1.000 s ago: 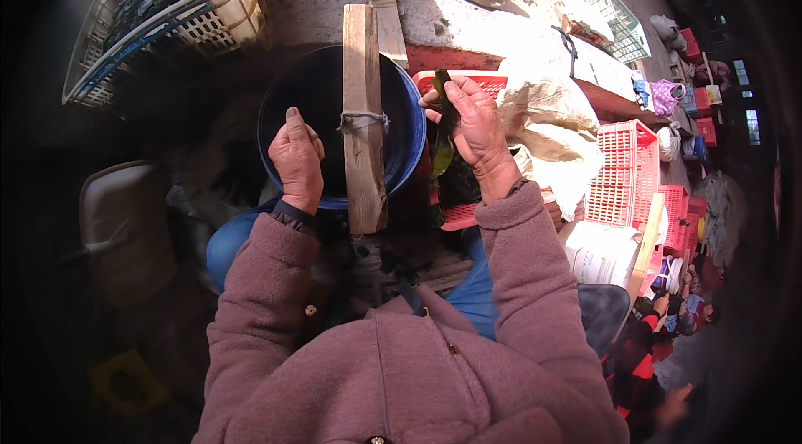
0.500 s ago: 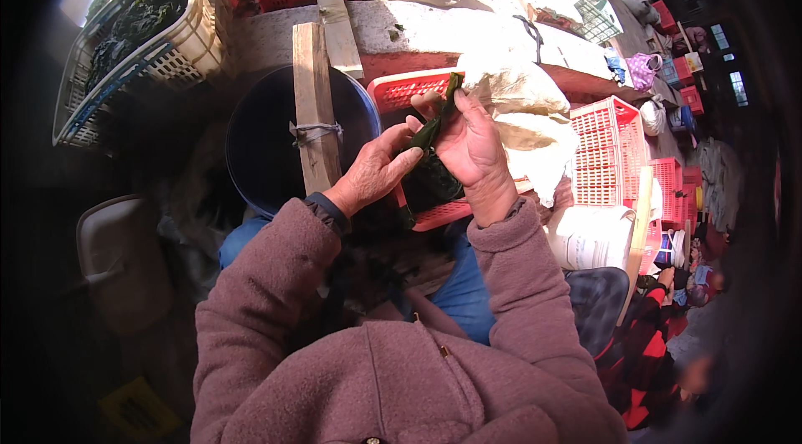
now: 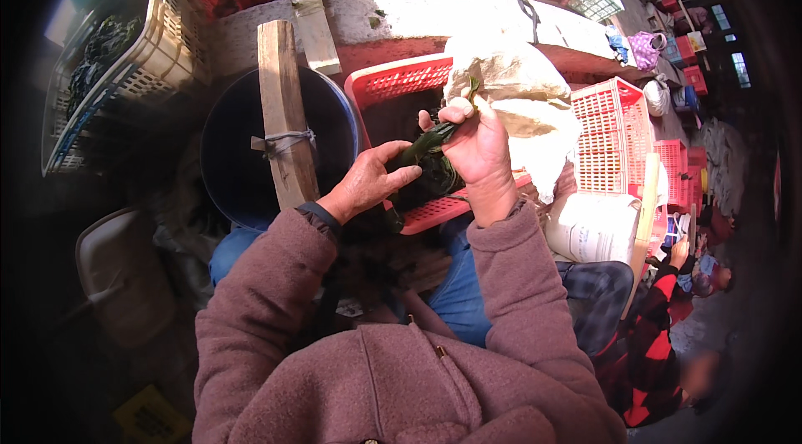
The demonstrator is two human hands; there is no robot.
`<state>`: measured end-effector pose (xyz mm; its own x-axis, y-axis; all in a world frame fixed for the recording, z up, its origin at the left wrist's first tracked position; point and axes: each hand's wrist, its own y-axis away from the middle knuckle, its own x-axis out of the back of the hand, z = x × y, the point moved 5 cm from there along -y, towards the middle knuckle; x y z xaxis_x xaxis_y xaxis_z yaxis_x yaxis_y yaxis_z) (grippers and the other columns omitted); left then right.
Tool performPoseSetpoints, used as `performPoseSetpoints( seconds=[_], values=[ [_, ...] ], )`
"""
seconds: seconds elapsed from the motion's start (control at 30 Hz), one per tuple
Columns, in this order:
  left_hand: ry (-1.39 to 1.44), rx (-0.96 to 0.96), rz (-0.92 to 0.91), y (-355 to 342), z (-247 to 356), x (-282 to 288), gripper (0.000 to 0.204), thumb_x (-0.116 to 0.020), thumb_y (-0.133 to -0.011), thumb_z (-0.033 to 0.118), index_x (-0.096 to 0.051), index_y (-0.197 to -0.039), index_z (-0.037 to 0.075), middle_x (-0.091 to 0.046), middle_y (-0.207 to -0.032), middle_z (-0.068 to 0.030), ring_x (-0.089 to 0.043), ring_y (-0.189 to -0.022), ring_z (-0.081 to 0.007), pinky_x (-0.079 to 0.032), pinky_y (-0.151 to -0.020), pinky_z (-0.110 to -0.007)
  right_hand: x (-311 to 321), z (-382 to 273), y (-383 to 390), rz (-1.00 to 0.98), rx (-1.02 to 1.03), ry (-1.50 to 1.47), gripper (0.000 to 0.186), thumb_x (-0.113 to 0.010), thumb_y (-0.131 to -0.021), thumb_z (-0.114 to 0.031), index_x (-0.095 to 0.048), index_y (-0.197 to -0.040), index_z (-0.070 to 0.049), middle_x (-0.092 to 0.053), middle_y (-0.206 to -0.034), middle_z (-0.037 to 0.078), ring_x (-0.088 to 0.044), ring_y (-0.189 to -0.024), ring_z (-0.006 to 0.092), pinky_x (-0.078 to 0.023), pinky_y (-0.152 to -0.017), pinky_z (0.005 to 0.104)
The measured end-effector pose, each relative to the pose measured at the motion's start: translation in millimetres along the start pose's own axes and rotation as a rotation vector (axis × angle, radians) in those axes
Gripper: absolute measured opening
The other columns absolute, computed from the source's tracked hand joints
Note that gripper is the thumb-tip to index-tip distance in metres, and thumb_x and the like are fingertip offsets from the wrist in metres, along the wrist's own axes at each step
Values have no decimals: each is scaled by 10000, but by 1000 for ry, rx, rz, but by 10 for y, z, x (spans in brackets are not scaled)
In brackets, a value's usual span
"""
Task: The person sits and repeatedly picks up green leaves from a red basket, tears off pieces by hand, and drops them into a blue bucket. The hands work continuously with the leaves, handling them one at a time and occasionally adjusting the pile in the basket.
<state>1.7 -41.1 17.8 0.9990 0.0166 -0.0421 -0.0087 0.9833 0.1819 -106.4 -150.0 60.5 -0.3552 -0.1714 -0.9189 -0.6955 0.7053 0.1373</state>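
Observation:
A dark green, glossy leafy strip (image 3: 428,142) stretches at a slant between my two hands, over a red plastic crate (image 3: 399,78). The strip's upper end is pinched between the thumb and fingers of my right hand (image 3: 484,148), and a small tip pokes out above. My left hand (image 3: 372,182) grips its lower part, the thumb lying along the near side. More dark green material (image 3: 437,177) sits inside the crate beneath my hands. What the left fingertips do behind the strip is hidden.
Left of the crate stands a dark blue barrel (image 3: 224,139) with a wooden post (image 3: 281,110) tied by cord. A cream crate (image 3: 146,51) holds dark leaves. On the right are a pale sack (image 3: 522,122), a red crate (image 3: 614,137), a white container (image 3: 591,228) and a person's checked sleeve (image 3: 660,323).
My right hand has shifted slightly right, its fingers closing more around the strip's upper end. The strip leans more to the right. The barrel and post appear farther left as the view shifts.

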Motion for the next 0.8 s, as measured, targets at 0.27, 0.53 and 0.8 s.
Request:
performPoseSetpoints(
  seconds=[0.27, 0.53, 0.8],
  values=[
    [210, 55, -106, -5, -6, -67, 302, -556, -867, 53, -550, -1161, -16, -585, -1004, -8, -554, -864, -88, -489, -767, -262, 49, -192, 92, 152, 129, 313, 107, -527, -946, -165, -520, -976, -62, -515, -767, 15, -491, -679, 121, -492, -812, 377],
    [-416, -274, 56, -13, 47, -55, 245, -619, -811, 111, -579, -1020, -11, -549, -877, -127, -585, -786, -296, -496, -703, -356, 112, -50, 145, 130, -74, 110, 159, -484, -978, -254, -512, -1046, -112, -634, -1013, 106, -601, -1038, 353, -494, -848, 582],
    [-78, 408, 104, -58, -208, 108, 361, -628, -879, 318, -620, -642, 46, -577, -548, -68, -565, -510, -205, -437, -467, -347, -110, 203, 241, -98, -113, 258, 195, -445, -996, -240, -532, -1097, -98, -612, -802, 80, -610, -1017, 366, -466, -901, 586]
  ],
)
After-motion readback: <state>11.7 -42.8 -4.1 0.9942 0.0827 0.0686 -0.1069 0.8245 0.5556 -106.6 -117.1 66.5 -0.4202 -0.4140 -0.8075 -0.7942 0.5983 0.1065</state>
